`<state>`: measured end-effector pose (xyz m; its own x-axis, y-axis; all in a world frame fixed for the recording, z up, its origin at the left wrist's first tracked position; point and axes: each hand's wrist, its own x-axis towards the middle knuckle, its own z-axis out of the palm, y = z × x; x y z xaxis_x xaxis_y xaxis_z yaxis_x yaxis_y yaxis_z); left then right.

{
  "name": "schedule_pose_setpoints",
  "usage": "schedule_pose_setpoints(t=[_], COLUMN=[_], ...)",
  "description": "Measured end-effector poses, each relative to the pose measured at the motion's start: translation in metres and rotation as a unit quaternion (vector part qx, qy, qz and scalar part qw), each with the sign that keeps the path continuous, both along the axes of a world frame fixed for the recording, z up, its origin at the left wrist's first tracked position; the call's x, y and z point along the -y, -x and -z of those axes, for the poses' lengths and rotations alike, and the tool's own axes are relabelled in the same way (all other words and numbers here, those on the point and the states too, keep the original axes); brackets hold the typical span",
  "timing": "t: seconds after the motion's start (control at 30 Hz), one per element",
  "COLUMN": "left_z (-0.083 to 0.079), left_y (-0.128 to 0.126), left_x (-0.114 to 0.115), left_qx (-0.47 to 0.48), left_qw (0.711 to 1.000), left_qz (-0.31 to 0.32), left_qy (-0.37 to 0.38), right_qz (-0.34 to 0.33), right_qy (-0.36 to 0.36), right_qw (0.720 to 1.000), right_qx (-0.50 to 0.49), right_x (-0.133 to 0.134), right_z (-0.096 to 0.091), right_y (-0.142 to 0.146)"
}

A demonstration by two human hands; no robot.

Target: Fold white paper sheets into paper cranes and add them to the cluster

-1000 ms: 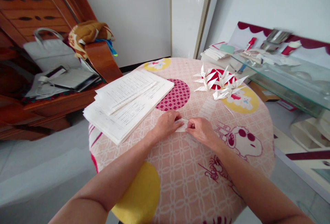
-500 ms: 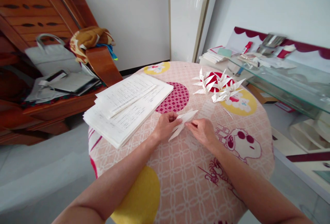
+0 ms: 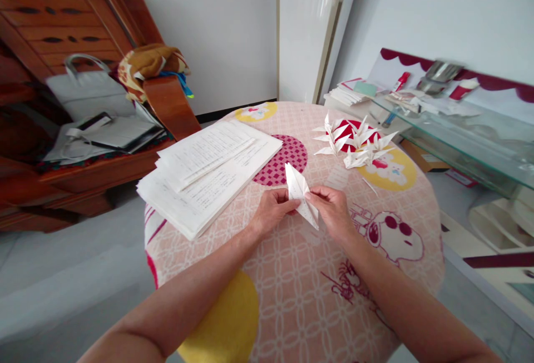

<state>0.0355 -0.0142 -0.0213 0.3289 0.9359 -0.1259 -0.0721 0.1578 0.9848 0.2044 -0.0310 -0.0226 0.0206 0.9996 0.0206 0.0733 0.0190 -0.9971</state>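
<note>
A folded piece of white paper [image 3: 297,189], long and pointed at both ends, is held just above the round table between my two hands. My left hand [image 3: 273,206] pinches its left edge, thumb in front and fingers curled behind. On the other side my right hand [image 3: 330,207] grips the right edge between thumb and fingers. Faint print shows on the paper. Several folded white paper cranes [image 3: 354,137] stand together farther back on the right of the table, wings and necks pointing up.
A stack of printed sheets [image 3: 212,185] lies on the patterned tablecloth [image 3: 292,290] left of my hands. A thin white paper strip [image 3: 369,187] rests near the cranes. A glass-topped cabinet [image 3: 467,123] stands at the right, a wooden bench [image 3: 95,179] at the left.
The folded paper has turned: it slanted up to the right and now slants from upper left to lower right. Both hands have regripped its sides.
</note>
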Motion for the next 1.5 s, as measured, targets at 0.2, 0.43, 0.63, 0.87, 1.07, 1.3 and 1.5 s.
schedule_pose_setpoints(t=[0.2,0.43,0.63,0.87,1.07,1.3,1.5], left_z=[0.002,-0.015,-0.014,0.013,0.012,0.014,0.016], left_y=[0.001,0.024,0.020,0.014,0.015,0.015,0.017], left_x=[0.001,0.014,0.019,0.009,0.011,0.011,0.007], left_qx=[-0.035,-0.171,-0.181,-0.281,-0.286,-0.303,-0.291], left_qw=[0.999,0.936,0.932,0.877,0.882,0.869,0.861], left_qz=[0.040,0.297,0.141,0.110,0.125,0.123,0.128], left_qy=[0.013,-0.083,-0.280,-0.373,-0.354,-0.371,-0.397], right_qz=[-0.046,-0.237,-0.299,-0.194,-0.160,-0.216,-0.263], right_qy=[0.021,0.057,-0.001,-0.105,-0.158,-0.150,-0.152], right_qw=[0.997,0.956,0.917,0.885,0.857,0.864,0.845], right_qx=[0.055,0.166,0.263,0.409,0.463,0.430,0.439], right_x=[-0.004,-0.025,-0.032,-0.027,-0.017,-0.011,0.000], right_z=[-0.004,-0.011,-0.011,-0.017,-0.013,-0.010,-0.018], right_y=[-0.005,-0.036,-0.025,-0.014,-0.009,-0.017,-0.024])
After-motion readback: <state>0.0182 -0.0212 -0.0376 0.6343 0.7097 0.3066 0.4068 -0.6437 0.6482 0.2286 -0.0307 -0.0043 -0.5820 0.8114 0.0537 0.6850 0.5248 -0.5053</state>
